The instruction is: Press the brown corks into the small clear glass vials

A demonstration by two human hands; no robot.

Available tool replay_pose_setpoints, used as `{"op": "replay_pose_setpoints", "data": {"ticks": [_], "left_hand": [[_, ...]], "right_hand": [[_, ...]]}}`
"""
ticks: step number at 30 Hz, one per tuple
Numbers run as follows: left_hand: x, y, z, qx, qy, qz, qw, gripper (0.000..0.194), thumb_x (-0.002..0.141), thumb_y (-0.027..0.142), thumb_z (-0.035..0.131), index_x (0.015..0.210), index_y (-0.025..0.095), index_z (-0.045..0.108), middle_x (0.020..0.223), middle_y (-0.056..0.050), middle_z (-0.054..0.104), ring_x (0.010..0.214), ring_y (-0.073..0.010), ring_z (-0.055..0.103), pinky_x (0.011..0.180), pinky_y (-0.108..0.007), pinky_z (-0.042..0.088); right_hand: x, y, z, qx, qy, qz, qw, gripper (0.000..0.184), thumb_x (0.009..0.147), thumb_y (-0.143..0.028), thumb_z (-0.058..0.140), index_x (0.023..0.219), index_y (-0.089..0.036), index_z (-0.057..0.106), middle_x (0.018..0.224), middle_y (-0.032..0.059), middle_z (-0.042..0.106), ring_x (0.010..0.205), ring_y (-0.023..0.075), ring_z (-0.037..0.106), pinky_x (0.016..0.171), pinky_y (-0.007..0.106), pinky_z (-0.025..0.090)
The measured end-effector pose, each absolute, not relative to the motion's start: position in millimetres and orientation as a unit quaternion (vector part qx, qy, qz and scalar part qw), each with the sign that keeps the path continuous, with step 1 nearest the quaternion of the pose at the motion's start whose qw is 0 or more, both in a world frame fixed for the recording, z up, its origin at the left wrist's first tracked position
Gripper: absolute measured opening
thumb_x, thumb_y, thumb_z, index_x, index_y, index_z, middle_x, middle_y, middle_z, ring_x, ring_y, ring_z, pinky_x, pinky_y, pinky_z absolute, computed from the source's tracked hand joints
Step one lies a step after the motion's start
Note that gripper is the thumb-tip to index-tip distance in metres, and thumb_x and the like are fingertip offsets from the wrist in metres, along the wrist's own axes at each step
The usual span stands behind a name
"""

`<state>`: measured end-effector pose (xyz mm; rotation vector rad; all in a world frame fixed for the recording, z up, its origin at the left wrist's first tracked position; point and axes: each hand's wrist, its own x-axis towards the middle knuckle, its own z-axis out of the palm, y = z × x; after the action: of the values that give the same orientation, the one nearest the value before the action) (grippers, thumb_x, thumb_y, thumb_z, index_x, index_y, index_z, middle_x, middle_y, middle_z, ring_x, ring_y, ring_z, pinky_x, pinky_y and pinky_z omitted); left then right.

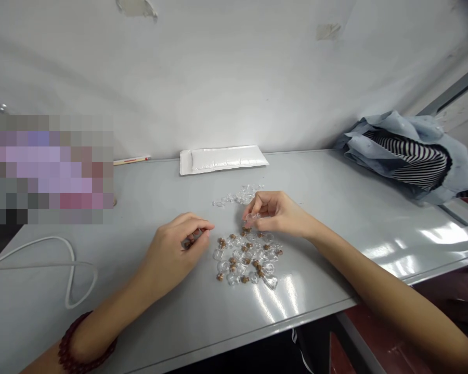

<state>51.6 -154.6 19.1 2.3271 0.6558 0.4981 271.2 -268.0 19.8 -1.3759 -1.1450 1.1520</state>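
My right hand [275, 213] pinches a small clear glass bottle [252, 218] between thumb and fingers, above the near group of bottles. Curled closed beside that group, my left hand [183, 241] has small brown corks [189, 243] showing under its fingers; how many is hidden. Several little clear bottles with cork stoppers [247, 259] lie loosely together between and below the hands, in round and angular shapes. Farther back, partly behind my right hand, is a heap of small clear pieces [242, 195] with no cork visible; their exact shape is too small to tell.
A white padded packet [224, 159] lies against the wall, with a pencil-like stick [131, 161] to its left. Blue cloth with a striped lining [417, 156] is bunched at the right. A white cable [72, 259] loops at the left on the grey table [171, 322]. A blurred-out patch covers the far left.
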Motion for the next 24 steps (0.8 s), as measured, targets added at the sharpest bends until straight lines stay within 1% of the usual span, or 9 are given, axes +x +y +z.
{"op": "replay_pose_setpoints", "data": {"ticks": [3, 8, 13, 17, 20, 22, 24], "left_hand": [[51.5, -155.0, 19.3, 0.893, 0.247, 0.19, 0.326, 0.02, 0.085, 0.024, 0.049, 0.085, 0.021, 0.069, 0.079, 0.0, 0.064, 0.063, -0.0122, 0.055, 0.05, -0.022, 0.042], [51.5, -155.3, 18.4, 0.896, 0.238, 0.194, 0.322, 0.02, 0.085, 0.024, 0.049, 0.085, 0.021, 0.068, 0.08, -0.001, 0.065, 0.061, -0.0121, 0.055, 0.05, -0.022, 0.042], [51.9, -154.7, 18.5, 0.898, 0.233, 0.197, 0.315, 0.02, 0.085, 0.025, 0.049, 0.084, 0.021, 0.068, 0.079, -0.001, 0.065, 0.061, -0.0127, 0.056, 0.048, -0.021, 0.042], [52.3, -154.8, 18.5, 0.9, 0.233, 0.197, 0.312, 0.02, 0.085, 0.025, 0.049, 0.085, 0.021, 0.068, 0.078, -0.001, 0.066, 0.059, -0.0123, 0.055, 0.047, -0.021, 0.042], [52.3, -155.0, 18.5, 0.9, 0.233, 0.198, 0.311, 0.019, 0.085, 0.024, 0.049, 0.085, 0.021, 0.068, 0.079, -0.001, 0.066, 0.06, -0.0121, 0.056, 0.05, -0.021, 0.043], [52.0, -155.2, 18.9, 0.898, 0.235, 0.202, 0.313, 0.018, 0.084, 0.024, 0.05, 0.084, 0.021, 0.068, 0.079, -0.001, 0.066, 0.061, -0.0121, 0.057, 0.051, -0.021, 0.044], [51.6, -155.8, 20.1, 0.893, 0.239, 0.205, 0.32, 0.018, 0.085, 0.023, 0.051, 0.085, 0.021, 0.069, 0.08, -0.001, 0.066, 0.063, -0.0122, 0.058, 0.052, -0.021, 0.045]], "right_hand": [[268.7, -267.4, 18.9, -0.555, -0.46, 0.48, 0.501, 0.02, 0.068, -0.01, 0.066, 0.068, -0.017, 0.048, 0.082, 0.0032, 0.066, 0.068, 0.0147, 0.065, 0.058, 0.028, 0.049], [268.6, -267.4, 20.4, -0.56, -0.457, 0.461, 0.516, 0.023, 0.067, -0.01, 0.069, 0.066, -0.017, 0.047, 0.084, 0.0031, 0.066, 0.068, 0.0133, 0.063, 0.06, 0.028, 0.049], [269.0, -267.8, 18.0, -0.548, -0.458, 0.48, 0.51, 0.022, 0.07, -0.014, 0.073, 0.072, -0.017, 0.052, 0.088, 0.0034, 0.066, 0.073, 0.0133, 0.064, 0.066, 0.029, 0.052], [268.3, -268.0, 20.0, -0.552, -0.459, 0.483, 0.501, 0.02, 0.072, -0.019, 0.073, 0.077, -0.017, 0.054, 0.084, 0.0035, 0.066, 0.073, 0.0132, 0.063, 0.067, 0.028, 0.052], [266.9, -268.3, 22.8, -0.556, -0.47, 0.463, 0.505, 0.017, 0.073, -0.016, 0.071, 0.076, -0.017, 0.054, 0.089, 0.0047, 0.066, 0.075, 0.0135, 0.063, 0.068, 0.029, 0.052], [265.5, -269.0, 23.5, -0.553, -0.479, 0.454, 0.508, 0.018, 0.072, -0.013, 0.07, 0.073, -0.018, 0.052, 0.094, 0.0054, 0.066, 0.079, 0.0148, 0.064, 0.07, 0.031, 0.052], [263.6, -270.2, 23.2, -0.544, -0.491, 0.455, 0.506, 0.021, 0.071, -0.01, 0.069, 0.071, -0.018, 0.05, 0.095, 0.0051, 0.067, 0.082, 0.0161, 0.064, 0.072, 0.032, 0.052]]}}
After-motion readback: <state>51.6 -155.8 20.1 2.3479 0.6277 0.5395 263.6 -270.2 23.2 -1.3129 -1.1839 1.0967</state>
